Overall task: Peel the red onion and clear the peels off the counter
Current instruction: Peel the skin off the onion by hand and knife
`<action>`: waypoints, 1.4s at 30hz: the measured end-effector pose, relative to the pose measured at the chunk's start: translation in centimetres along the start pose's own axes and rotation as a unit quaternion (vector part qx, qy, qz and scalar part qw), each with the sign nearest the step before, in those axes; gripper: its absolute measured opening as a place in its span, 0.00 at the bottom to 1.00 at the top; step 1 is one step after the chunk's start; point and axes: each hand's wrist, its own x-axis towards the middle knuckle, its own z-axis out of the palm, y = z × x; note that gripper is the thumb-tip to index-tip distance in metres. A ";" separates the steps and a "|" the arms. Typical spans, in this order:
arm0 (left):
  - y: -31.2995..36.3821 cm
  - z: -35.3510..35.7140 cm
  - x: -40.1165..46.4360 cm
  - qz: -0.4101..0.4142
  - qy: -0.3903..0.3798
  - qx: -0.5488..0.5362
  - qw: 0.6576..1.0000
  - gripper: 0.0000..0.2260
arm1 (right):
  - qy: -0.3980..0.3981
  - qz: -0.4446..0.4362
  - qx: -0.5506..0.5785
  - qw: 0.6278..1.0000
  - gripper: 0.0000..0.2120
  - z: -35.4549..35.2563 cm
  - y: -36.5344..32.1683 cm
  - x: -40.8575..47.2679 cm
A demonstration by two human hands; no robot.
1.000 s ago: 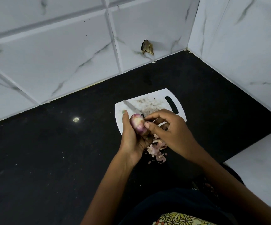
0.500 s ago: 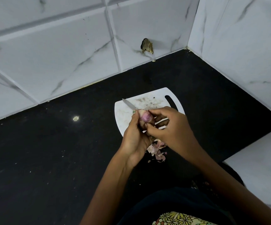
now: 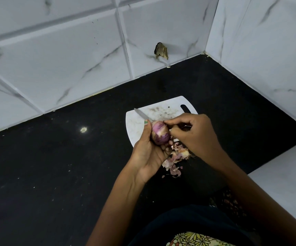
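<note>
Left hand cradles the small, mostly peeled red onion; right hand pinches skin at its top. Papery pink peels litter the black stone counter, uncleared.

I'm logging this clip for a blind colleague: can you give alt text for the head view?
A person's left hand holds a partly peeled red onion above a black counter while the right hand pinches at its top. A knife lies on the white cutting board behind, and a pile of peels sits below the hands.
</note>
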 end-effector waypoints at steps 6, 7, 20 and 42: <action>0.2 -0.1 0.3 -0.013 0.018 -0.032 0.999 0.28 | -0.030 0.033 0.070 0.997 0.12 0.2 -0.3 -0.6; 0.3 0.0 0.3 -0.015 0.020 -0.035 0.999 0.28 | -0.043 0.019 0.058 0.997 0.14 0.4 -0.4 -0.9; 0.8 0.2 -0.7 -0.051 0.036 -0.077 0.995 0.21 | 0.041 0.087 -0.053 0.994 0.06 0.2 3.8 0.3; 0.6 0.8 -0.7 0.007 0.071 0.043 0.997 0.20 | -0.022 0.002 -0.023 0.999 0.06 0.5 -0.7 0.2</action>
